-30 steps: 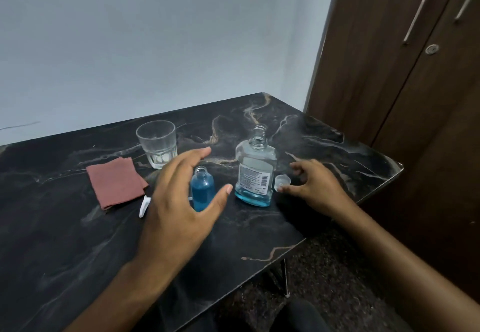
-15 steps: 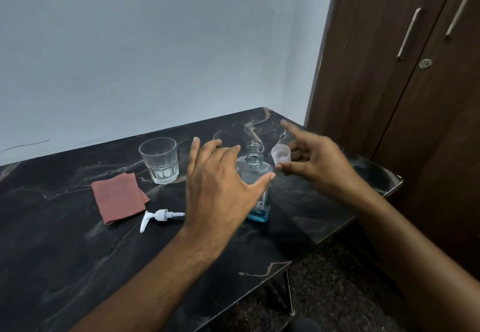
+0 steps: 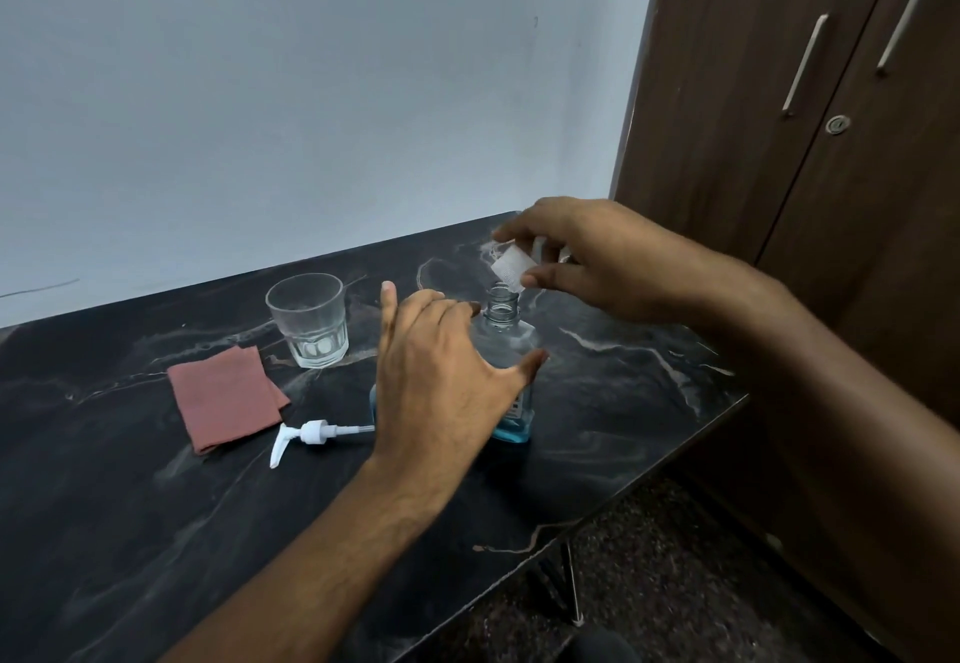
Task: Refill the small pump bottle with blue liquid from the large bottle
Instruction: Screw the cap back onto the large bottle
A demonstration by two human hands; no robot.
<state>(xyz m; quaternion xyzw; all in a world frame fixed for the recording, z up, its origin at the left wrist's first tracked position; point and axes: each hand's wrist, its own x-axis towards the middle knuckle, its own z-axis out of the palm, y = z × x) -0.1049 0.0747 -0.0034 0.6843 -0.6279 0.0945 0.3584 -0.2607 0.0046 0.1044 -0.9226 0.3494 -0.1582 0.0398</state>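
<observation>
The large clear bottle (image 3: 503, 317) stands upright on the dark marble table (image 3: 613, 402), with a little blue liquid at its base and its neck uncapped. My right hand (image 3: 597, 257) holds the white cap (image 3: 510, 267) tilted, just above and to the right of that neck. My left hand (image 3: 441, 382) hovers in front of the bottle's body with fingers spread; I cannot tell whether it touches the bottle. A sliver of the small blue bottle (image 3: 372, 400) peeks out at my left hand's edge. The white pump head (image 3: 311, 436) lies on the table, left of my left hand.
An empty drinking glass (image 3: 309, 319) stands behind the pump head. A folded reddish cloth (image 3: 226, 397) lies to its left. A brown wardrobe (image 3: 779, 91) rises at the right, close to the table's right edge. A pale wall runs behind.
My right hand lifted the cap off the table and carried it up over the large bottle's neck. My left hand moved from the small bottle across to the large bottle.
</observation>
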